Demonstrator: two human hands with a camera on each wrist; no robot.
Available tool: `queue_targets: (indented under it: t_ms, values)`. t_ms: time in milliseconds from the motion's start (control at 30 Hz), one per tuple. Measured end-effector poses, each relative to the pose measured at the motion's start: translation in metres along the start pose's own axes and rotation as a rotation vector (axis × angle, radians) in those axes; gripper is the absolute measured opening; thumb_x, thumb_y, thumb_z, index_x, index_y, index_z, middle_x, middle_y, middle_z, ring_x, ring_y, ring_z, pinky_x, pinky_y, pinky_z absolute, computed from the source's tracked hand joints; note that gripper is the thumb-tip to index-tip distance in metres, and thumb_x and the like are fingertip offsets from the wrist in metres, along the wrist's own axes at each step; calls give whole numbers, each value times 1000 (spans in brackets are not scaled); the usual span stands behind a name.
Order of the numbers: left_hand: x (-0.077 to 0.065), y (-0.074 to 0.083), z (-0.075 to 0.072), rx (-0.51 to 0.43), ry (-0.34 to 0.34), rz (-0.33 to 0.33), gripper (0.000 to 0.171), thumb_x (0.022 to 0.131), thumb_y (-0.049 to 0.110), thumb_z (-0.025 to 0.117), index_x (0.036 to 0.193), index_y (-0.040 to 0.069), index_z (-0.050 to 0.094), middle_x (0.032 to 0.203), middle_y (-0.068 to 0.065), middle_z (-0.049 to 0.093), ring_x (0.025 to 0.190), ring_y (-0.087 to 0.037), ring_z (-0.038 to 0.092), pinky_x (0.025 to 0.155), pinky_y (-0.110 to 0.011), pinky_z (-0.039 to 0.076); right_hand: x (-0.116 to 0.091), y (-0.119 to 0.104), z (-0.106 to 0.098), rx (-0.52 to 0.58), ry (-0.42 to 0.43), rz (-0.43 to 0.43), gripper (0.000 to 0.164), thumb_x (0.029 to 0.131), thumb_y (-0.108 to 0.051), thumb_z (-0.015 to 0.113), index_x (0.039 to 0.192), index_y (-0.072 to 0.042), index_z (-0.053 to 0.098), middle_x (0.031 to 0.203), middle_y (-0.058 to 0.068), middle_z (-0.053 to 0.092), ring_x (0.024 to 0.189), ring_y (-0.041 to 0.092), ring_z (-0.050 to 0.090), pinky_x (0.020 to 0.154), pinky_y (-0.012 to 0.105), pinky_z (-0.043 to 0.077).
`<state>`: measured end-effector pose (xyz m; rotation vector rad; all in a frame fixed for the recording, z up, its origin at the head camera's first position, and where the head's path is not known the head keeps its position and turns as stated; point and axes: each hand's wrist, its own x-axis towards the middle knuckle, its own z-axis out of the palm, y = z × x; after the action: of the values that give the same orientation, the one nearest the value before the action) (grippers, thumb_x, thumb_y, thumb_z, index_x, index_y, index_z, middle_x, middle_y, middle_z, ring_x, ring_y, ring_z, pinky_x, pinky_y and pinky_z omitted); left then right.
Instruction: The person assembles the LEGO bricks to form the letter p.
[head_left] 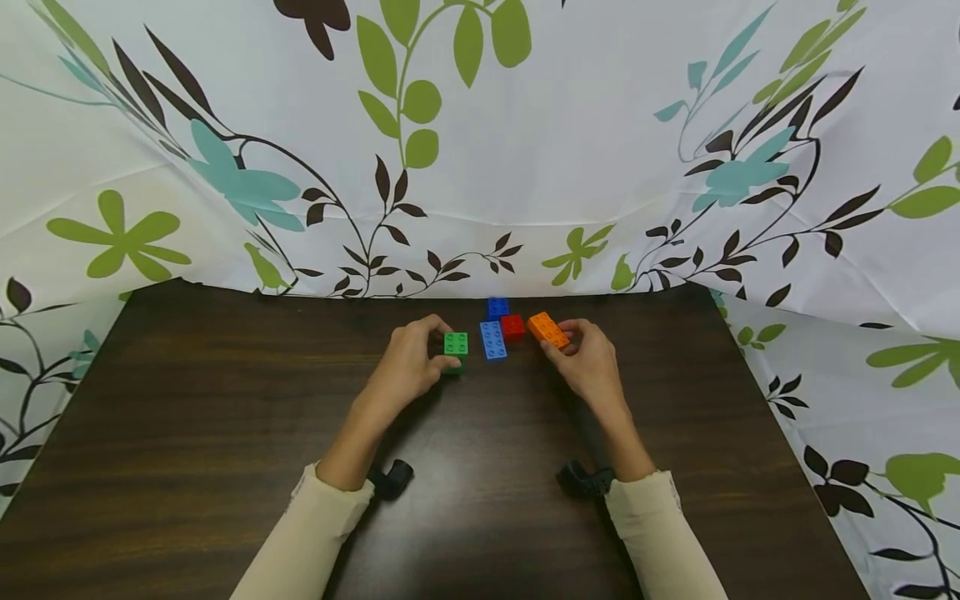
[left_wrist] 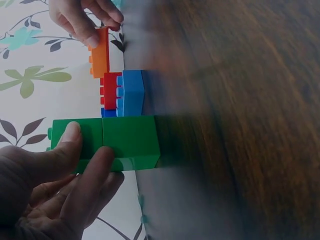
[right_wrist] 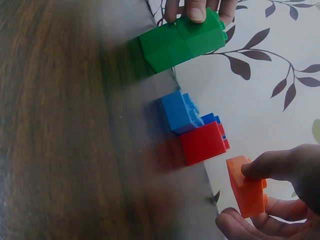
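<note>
My left hand (head_left: 405, 364) grips a stack of two green building bricks (left_wrist: 107, 142), one on top of the other, thumb on one side and fingers on the other. To its right, my right hand (head_left: 588, 358) pinches an orange brick (head_left: 548, 331) between thumb and fingers, studs up and tilted in the right wrist view. Between the hands sit a light blue brick (head_left: 492, 341), a red brick (head_left: 513, 327) close against it, and a dark blue brick (head_left: 498, 308) behind them, partly hidden in both wrist views.
The dark wooden table (head_left: 225, 433) carries the bricks near its far edge. Just behind that edge hangs a white curtain (head_left: 480, 192) with leaf and flower prints, which also runs along both sides. A black band (head_left: 392, 481) shows at the left wrist, another (head_left: 585, 481) at the right.
</note>
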<state>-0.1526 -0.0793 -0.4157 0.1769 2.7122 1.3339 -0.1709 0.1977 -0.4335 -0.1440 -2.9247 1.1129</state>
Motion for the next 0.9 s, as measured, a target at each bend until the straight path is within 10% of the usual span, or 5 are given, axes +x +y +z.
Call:
queue_targets:
  t_ms: [900]
  values:
    - [1,1,-1,29,-7,-20,37,89,8,88,122,3,71,123,-19,75,106,-33,62,93,-48,55,-10,-25,-5,31,33,-44,45,97,-20,81,135,-1,65,129,21,64,98,33,66,85,44,63]
